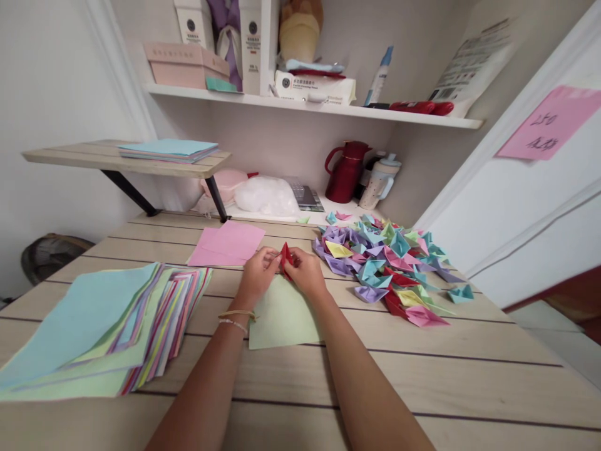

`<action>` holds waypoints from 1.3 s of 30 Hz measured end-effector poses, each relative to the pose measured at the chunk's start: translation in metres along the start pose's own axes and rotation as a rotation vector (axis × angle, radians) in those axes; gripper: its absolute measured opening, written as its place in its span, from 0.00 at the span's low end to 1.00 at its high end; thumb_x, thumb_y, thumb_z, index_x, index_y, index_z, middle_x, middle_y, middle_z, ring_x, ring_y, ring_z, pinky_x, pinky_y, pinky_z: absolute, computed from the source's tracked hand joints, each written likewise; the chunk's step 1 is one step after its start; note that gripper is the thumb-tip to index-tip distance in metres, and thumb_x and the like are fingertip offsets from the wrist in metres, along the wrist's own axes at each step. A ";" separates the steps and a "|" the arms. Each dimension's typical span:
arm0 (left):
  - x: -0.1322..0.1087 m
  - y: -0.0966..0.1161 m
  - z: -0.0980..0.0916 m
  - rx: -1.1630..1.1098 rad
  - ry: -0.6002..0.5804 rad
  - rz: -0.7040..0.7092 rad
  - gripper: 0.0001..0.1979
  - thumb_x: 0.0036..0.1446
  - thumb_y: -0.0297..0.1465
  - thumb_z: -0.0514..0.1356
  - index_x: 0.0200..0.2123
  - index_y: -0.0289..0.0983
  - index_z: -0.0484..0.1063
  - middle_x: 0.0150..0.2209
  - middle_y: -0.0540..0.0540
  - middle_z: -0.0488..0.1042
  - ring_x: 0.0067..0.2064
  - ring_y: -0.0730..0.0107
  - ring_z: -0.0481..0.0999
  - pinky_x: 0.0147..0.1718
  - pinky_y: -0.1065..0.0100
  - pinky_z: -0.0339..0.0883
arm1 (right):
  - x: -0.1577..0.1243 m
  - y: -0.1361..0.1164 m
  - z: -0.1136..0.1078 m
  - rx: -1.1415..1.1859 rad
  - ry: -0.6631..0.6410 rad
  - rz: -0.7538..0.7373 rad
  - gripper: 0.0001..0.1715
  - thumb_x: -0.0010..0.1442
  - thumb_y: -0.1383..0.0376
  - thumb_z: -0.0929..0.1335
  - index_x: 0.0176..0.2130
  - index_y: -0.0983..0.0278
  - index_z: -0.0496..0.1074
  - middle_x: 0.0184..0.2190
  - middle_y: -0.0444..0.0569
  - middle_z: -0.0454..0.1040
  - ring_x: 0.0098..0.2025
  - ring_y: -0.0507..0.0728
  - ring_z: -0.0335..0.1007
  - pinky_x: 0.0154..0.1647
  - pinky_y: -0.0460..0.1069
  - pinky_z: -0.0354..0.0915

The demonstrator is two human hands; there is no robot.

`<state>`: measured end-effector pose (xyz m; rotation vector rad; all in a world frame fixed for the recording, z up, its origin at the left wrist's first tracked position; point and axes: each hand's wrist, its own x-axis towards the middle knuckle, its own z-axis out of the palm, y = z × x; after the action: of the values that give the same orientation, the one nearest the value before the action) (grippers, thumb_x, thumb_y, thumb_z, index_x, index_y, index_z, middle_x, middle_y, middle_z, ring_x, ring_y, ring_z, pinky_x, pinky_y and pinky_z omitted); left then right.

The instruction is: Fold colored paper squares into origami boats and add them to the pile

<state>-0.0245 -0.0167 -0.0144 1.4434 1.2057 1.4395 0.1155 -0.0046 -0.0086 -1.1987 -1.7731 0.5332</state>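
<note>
Both my hands grip a small red folded paper boat (286, 255), held upright between the fingertips. My left hand (260, 273) pinches its left side, and my right hand (305, 272) its right side; the fingers cover its lower part. Directly beneath my hands a pale green paper sheet (284, 319) lies on the table. Pink paper sheets (230, 241) lie just beyond my left hand. To the right of my right hand spreads a heap of folded paper boats (375, 250) in purple, teal, pink, red, yellow and green.
A fanned stack of coloured paper (94, 326) covers the table's left side. More sheets (169, 149) rest on a small raised shelf (70, 153). Behind stand a red jug (347, 172), a tumbler (379, 181) and a white plastic bag (267, 195), under a loaded wall shelf (404, 113).
</note>
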 end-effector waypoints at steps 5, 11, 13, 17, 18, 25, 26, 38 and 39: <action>-0.005 0.010 0.003 0.125 -0.111 0.067 0.13 0.53 0.37 0.61 0.40 0.38 0.75 0.33 0.45 0.79 0.33 0.64 0.77 0.34 0.68 0.70 | -0.003 -0.008 0.001 -0.213 0.034 -0.026 0.16 0.54 0.67 0.64 0.42 0.60 0.74 0.31 0.50 0.78 0.30 0.57 0.71 0.32 0.48 0.61; -0.003 0.005 -0.001 0.237 -0.014 0.132 0.10 0.54 0.31 0.58 0.38 0.39 0.77 0.33 0.44 0.79 0.34 0.62 0.78 0.37 0.66 0.70 | -0.003 -0.006 0.006 -0.042 0.040 -0.039 0.17 0.57 0.64 0.63 0.44 0.60 0.75 0.35 0.51 0.79 0.33 0.58 0.74 0.38 0.51 0.66; -0.001 0.001 -0.004 0.164 0.011 0.101 0.12 0.54 0.30 0.58 0.41 0.38 0.77 0.37 0.43 0.80 0.37 0.61 0.78 0.37 0.65 0.71 | -0.001 -0.001 0.007 0.189 0.021 0.025 0.16 0.56 0.64 0.64 0.43 0.61 0.76 0.35 0.51 0.79 0.31 0.57 0.74 0.37 0.51 0.68; 0.002 0.002 -0.010 -0.048 -0.059 -0.042 0.18 0.51 0.33 0.62 0.45 0.34 0.76 0.39 0.42 0.80 0.32 0.64 0.79 0.30 0.66 0.74 | 0.004 0.008 0.001 0.645 -0.081 0.248 0.18 0.49 0.59 0.70 0.40 0.64 0.78 0.28 0.49 0.79 0.25 0.55 0.74 0.29 0.51 0.71; 0.002 0.005 -0.012 -0.081 -0.093 -0.072 0.19 0.49 0.33 0.63 0.46 0.33 0.76 0.38 0.42 0.80 0.30 0.66 0.78 0.30 0.66 0.74 | 0.005 0.009 -0.002 0.700 -0.096 0.269 0.19 0.47 0.58 0.72 0.39 0.64 0.78 0.26 0.48 0.79 0.24 0.55 0.73 0.28 0.50 0.72; 0.002 0.012 -0.013 -0.155 -0.172 -0.088 0.21 0.48 0.34 0.64 0.46 0.34 0.76 0.33 0.45 0.81 0.30 0.66 0.79 0.32 0.65 0.76 | 0.003 0.009 -0.009 0.756 -0.207 0.242 0.22 0.47 0.60 0.72 0.44 0.63 0.76 0.20 0.43 0.76 0.19 0.52 0.71 0.22 0.47 0.69; 0.002 0.011 -0.012 -0.150 -0.149 -0.079 0.19 0.48 0.34 0.65 0.44 0.33 0.77 0.32 0.45 0.81 0.31 0.66 0.79 0.33 0.65 0.76 | 0.003 0.009 -0.007 0.744 -0.182 0.243 0.20 0.47 0.61 0.72 0.42 0.64 0.76 0.20 0.43 0.76 0.19 0.52 0.71 0.22 0.46 0.68; 0.003 0.019 -0.012 -0.279 -0.108 -0.181 0.15 0.36 0.35 0.71 0.29 0.32 0.79 0.26 0.46 0.80 0.26 0.69 0.77 0.34 0.66 0.75 | 0.002 0.012 -0.014 0.933 -0.217 0.335 0.16 0.42 0.63 0.77 0.34 0.63 0.77 0.30 0.46 0.80 0.28 0.51 0.75 0.30 0.45 0.72; 0.003 0.019 -0.012 -0.289 -0.098 -0.179 0.15 0.37 0.37 0.71 0.27 0.32 0.79 0.25 0.46 0.79 0.26 0.69 0.77 0.33 0.65 0.75 | 0.002 0.012 -0.015 0.936 -0.231 0.345 0.16 0.41 0.63 0.77 0.33 0.63 0.77 0.30 0.46 0.80 0.28 0.51 0.75 0.31 0.45 0.72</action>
<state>-0.0347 -0.0202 0.0057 1.1646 0.9933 1.3420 0.1339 0.0004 -0.0088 -0.7649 -1.2085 1.5447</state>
